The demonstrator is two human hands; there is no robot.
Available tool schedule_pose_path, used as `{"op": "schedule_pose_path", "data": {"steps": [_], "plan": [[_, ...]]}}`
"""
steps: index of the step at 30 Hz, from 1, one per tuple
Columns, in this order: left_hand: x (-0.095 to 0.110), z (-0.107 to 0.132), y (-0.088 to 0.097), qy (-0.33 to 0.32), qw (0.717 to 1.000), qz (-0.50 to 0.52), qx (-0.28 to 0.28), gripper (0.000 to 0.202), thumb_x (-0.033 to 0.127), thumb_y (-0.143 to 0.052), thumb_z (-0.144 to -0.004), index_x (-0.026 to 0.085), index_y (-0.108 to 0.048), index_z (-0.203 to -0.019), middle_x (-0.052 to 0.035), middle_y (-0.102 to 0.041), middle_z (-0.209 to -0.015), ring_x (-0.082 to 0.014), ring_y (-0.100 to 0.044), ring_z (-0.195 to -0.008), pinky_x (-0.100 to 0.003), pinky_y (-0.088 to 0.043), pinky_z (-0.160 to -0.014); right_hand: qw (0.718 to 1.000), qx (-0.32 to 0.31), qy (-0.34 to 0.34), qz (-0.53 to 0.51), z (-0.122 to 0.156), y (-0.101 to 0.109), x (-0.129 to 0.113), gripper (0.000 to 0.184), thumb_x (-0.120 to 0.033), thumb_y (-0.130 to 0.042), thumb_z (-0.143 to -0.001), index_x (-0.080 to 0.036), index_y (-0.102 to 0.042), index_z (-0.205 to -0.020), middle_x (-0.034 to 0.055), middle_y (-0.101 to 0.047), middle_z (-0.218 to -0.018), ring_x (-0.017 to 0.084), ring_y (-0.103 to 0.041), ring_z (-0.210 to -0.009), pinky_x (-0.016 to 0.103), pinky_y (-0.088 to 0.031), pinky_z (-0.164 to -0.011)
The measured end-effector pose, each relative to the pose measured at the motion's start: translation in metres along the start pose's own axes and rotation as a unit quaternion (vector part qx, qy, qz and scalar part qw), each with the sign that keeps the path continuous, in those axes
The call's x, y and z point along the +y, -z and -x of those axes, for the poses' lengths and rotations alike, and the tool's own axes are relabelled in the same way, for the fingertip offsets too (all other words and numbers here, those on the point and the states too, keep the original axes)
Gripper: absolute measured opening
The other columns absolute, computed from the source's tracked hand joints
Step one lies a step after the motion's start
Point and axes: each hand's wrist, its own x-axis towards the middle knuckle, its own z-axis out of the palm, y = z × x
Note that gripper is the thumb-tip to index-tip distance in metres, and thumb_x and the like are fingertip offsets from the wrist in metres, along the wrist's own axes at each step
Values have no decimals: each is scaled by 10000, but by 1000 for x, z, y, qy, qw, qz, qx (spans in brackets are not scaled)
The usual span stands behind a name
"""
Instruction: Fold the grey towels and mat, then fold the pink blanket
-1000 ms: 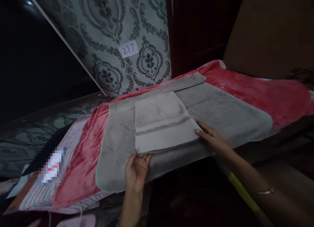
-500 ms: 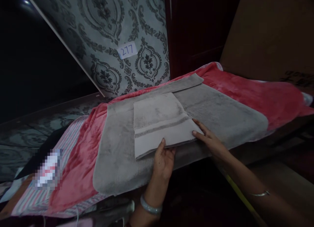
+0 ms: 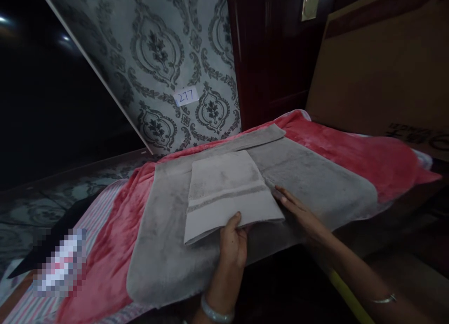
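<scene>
A folded light-grey towel (image 3: 224, 183) with a smooth pale band along its near side lies on a larger grey plush cloth (image 3: 161, 258). My left hand (image 3: 233, 244) grips the towel's near edge, thumb on top and fingers underneath, mostly hidden. That edge is slightly raised. My right hand (image 3: 298, 214) is beside the towel's right edge, fingers stretched out and holding nothing; whether the fingertips touch the edge I cannot tell.
A red plush blanket (image 3: 343, 151) lies beneath the grey cloth, over striped fabric (image 3: 94, 216) at the left. Behind stand a patterned wall (image 3: 196, 48) with a paper marked 277 (image 3: 185, 96), a dark red door (image 3: 270, 57) and a large cardboard box (image 3: 379, 71).
My right hand has let go of the towel's near right corner and shifted to its right side. My left hand keeps its grip. The view has tilted upward a little.
</scene>
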Motion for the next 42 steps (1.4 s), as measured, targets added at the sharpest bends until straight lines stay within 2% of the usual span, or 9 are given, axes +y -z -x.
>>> {"op": "schedule_pose_path", "data": {"steps": [3,7,11,17,24,28,33,37,42], "plan": [[28,7,32,21,998,-52,8,409,127,-716,-665,217,-685,-1062,-66,-745,-1047,-276,-692,-1051,-433,-564,-955,1000,-10,24,3,-8,3,0,711,-646,-443,-916,-292,-352,-1527,96,-550,-1426,274,-486,-1349,505,-401,-1133],[79,19,95,18,981,-175,78,433,230,-760,-671,278,-678,-1094,-46,-748,-1029,-322,-676,-1098,-503,-557,-967,996,25,82,33,-31,6,-1,715,-564,-533,-872,-272,-369,-1504,129,-525,-1447,290,-525,-1314,511,-447,-1089],[123,36,149,31,971,-194,138,530,239,-794,-628,290,-646,-1134,-38,-749,-1019,-340,-679,-1097,-514,-569,-939,988,21,106,113,-69,-4,-11,637,-441,-532,-868,-227,-434,-1460,129,-596,-1362,277,-558,-1276,473,-477,-1061],[127,37,191,42,972,-160,166,619,265,-815,-595,255,-614,-1180,-61,-751,-1031,-332,-695,-1068,-475,-560,-947,954,-99,61,277,-125,-49,-36,560,-327,-486,-897,-144,-507,-1427,122,-650,-1281,236,-623,-1161,358,-503,-996],[111,27,189,-37,951,-214,218,716,377,-787,-682,176,-548,-1326,-123,-740,-1079,-345,-631,-1187,-500,-450,-1082,923,-185,24,337,-172,-83,-65,386,-405,-582,-872,-126,-740,-1087,120,-711,-1154,270,-647,-1089,310,-495,-933],[107,29,182,-65,932,-266,237,706,406,-764,-717,123,-551,-1328,-149,-743,-1049,-375,-605,-1215,-529,-420,-1102,924,-219,-1,312,-184,-98,-75,409,-450,-667,-806,-146,-746,-1067,105,-714,-1153,261,-654,-1056,294,-506,-881],[109,34,171,-89,940,-252,212,681,405,-765,-725,156,-569,-1328,-132,-748,-1054,-343,-653,-1150,-481,-493,-1034,941,-222,-31,254,-176,-112,-79,440,-406,-675,-752,-134,-713,-1096,103,-721,-1106,227,-669,-938,272,-518,-741],[129,32,159,-71,949,-238,192,680,383,-786,-710,185,-576,-1326,-110,-764,-998,-321,-707,-1035,-444,-560,-936,956,-209,-12,204,-162,-99,-89,355,-397,-639,-743,-126,-696,-965,67,-725,-962,187,-648,-831,244,-479,-674],[178,6,125,-94,949,-286,95,813,389,-884,-558,166,-599,-1286,-114,-771,-951,-331,-734,-917,-427,-601,-814,985,-167,-2,50,-143,-46,-112,377,-458,-674,-668,-146,-656,-878,35,-681,-820,166,-598,-728,249,-449,-634]]}}
